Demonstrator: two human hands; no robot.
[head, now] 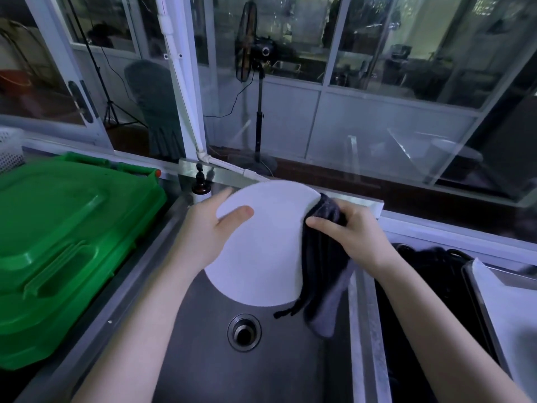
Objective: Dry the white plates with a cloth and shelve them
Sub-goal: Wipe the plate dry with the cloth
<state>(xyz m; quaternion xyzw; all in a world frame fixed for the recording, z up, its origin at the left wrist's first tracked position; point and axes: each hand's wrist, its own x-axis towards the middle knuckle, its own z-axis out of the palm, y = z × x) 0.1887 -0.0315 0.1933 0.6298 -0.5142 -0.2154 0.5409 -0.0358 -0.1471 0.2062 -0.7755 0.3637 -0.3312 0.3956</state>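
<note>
While left hand (209, 228) grips white plate (261, 242) over sink (203, 359), thumb on face, right hand (354, 231) pinches dark cloth (322, 257) round right rim. Drying in progress, by my reckoning; shelving not begun. No shelf in view.

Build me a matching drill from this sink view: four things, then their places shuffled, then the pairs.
1 white plate
2 dark cloth
3 green bin
4 pump bottle

A left of the sink
B at the sink's back ledge
C held by the left hand
D gripped by the right hand

Pairs: 1-C, 2-D, 3-A, 4-B
</note>
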